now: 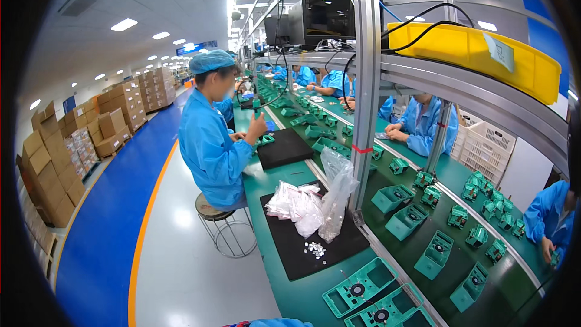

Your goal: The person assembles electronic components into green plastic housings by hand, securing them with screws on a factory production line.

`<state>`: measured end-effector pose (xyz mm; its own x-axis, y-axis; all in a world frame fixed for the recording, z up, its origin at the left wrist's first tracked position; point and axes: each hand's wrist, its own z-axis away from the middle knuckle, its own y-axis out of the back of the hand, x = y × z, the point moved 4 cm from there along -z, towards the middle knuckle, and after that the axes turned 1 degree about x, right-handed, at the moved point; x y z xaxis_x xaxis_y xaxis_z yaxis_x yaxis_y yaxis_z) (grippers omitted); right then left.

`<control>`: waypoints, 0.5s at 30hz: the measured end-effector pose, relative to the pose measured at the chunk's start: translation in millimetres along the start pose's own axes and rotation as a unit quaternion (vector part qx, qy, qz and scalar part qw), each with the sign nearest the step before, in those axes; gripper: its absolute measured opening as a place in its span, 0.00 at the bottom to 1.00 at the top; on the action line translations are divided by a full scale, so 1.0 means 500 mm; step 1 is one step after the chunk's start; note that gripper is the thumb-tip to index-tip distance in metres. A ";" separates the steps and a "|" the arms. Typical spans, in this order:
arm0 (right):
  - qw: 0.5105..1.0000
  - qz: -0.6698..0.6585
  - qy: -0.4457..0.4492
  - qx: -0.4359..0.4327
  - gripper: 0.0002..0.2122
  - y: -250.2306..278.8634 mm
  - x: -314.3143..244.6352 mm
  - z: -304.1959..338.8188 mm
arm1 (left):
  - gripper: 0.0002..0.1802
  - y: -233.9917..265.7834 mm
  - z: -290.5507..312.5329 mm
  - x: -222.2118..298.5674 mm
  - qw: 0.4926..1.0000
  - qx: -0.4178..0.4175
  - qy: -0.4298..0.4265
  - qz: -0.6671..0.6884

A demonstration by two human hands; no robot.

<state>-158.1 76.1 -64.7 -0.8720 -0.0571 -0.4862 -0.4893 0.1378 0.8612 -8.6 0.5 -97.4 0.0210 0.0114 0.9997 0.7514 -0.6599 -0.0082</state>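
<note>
Neither of my hands shows; only a bit of blue sleeve [281,323] appears at the lower edge. Closest to it are two green plastic housings [361,287], each with a round black part, lying on the green bench [272,281]. Beyond them a black mat [290,263] carries a small heap of white pieces [315,249]. On the same mat lie a pile of small clear bags [293,203] with pale contents and a tall crumpled clear plastic bag [336,197].
A co-worker [215,127] on the left holds a green tool over a black pad [284,148]. The conveyor [387,248] bears several green housings. A metal post [365,85] rises beside it, with a yellow bin [472,54] overhead. A stool [212,209] stands on the floor.
</note>
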 end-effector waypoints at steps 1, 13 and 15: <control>1.000 0.005 -0.007 0.002 0.11 -0.032 -0.001 -0.004 | 0.09 -0.011 0.000 -0.010 1.000 0.007 -0.008 -0.015; 0.945 -0.320 0.008 0.063 0.03 -0.110 -0.008 -0.132 | 0.09 0.087 -0.067 -0.042 0.996 0.029 -0.040 -0.068; 0.938 -0.342 -0.001 0.059 0.04 -0.121 0.006 -0.156 | 0.08 0.101 -0.090 -0.066 0.997 0.032 -0.053 -0.050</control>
<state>-132.5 -9.8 -106.5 -0.3550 -0.1711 -0.9191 -0.9286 0.1781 0.3255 -1.0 -66.9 -129.7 0.0107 0.1563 0.9877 0.7941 -0.6016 0.0866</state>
